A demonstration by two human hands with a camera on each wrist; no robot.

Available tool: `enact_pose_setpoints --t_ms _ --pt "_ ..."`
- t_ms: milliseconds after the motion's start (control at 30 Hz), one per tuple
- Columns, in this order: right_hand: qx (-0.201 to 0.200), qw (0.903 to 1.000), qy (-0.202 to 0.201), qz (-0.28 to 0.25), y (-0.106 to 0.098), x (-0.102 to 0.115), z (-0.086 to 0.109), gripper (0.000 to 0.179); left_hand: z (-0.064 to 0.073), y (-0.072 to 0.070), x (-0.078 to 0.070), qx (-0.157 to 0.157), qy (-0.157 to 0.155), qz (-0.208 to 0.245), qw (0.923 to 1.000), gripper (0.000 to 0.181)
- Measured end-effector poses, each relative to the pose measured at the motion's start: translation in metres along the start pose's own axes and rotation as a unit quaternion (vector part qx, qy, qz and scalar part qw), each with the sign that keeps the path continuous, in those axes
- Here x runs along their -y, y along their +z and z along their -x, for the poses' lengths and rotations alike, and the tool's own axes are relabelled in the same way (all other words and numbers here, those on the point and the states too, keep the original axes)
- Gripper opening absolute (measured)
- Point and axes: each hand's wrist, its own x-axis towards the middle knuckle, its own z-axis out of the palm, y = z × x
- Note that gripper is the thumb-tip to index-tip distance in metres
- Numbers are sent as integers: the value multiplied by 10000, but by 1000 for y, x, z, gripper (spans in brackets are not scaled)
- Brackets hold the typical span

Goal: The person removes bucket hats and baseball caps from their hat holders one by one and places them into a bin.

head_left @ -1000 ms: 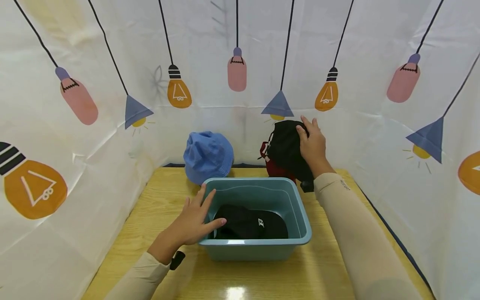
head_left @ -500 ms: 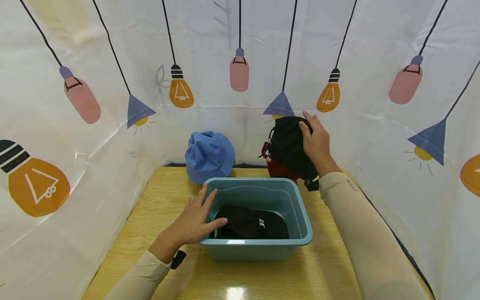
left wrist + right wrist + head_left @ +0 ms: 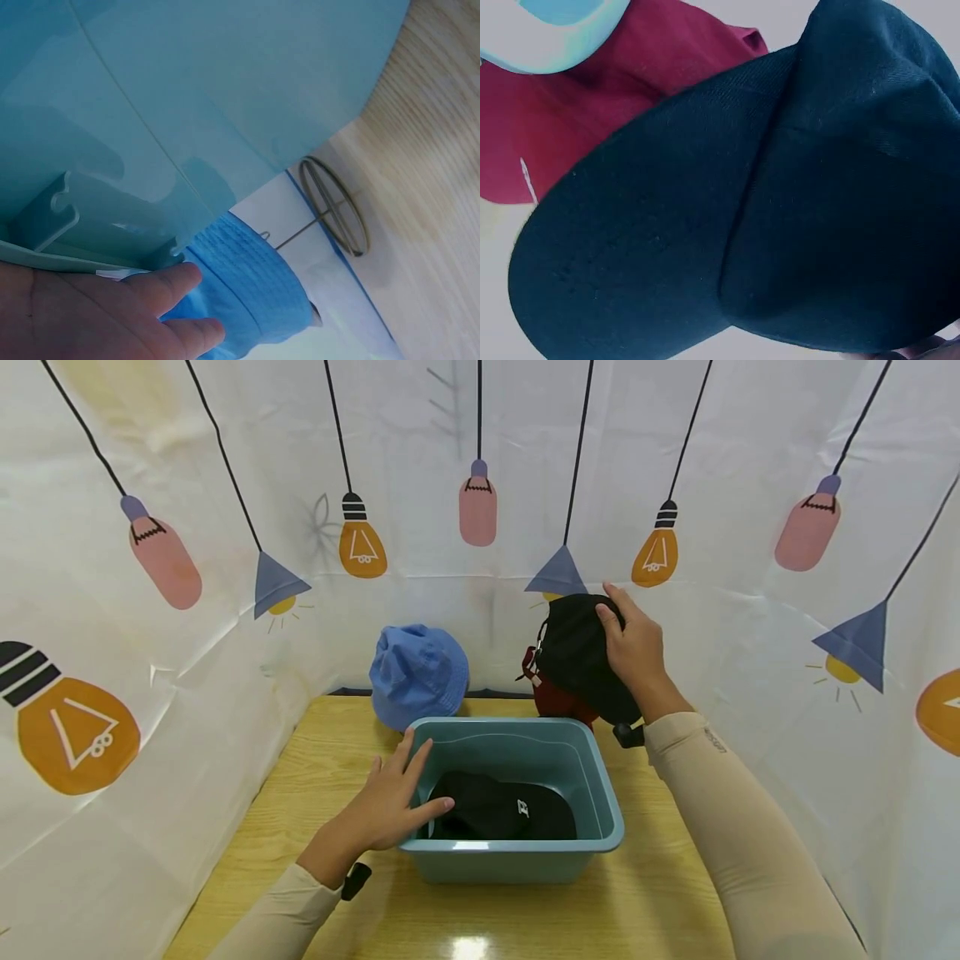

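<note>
My right hand (image 3: 636, 647) holds a black cap (image 3: 581, 647) by its upper right side at the back right. The right wrist view shows the black cap (image 3: 840, 202) close up, brim toward the left, with fingertips at the lower right. Behind and below it is a red cap (image 3: 558, 697), partly hidden. My left hand (image 3: 382, 802) rests at the left rim of a blue-green plastic tub (image 3: 510, 862), fingers spread and thumb over the inside. Inside the tub lies another black cap (image 3: 551, 810) with a small white mark.
A blue bucket hat (image 3: 416, 672) sits behind the tub at the back left. Near it, the left wrist view shows an oval wire base (image 3: 335, 206) on the wooden table (image 3: 300, 793). A white printed sheet (image 3: 480, 627) encloses the back and sides.
Over the past second my right hand and the black cap shift slightly up and to the right. My left hand, the tub and the blue hat stay in place.
</note>
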Motion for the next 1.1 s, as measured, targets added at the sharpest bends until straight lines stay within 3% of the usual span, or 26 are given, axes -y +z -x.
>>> enact_pose_setpoints --t_ms 433,1100 --pt "25 10000 24 10 -6 8 9 53 -1 1 0 -36 -35 -5 10000 107" --pt "99 9995 -150 -245 -20 42 24 50 -1 3 2 -76 -58 2 10000 112"
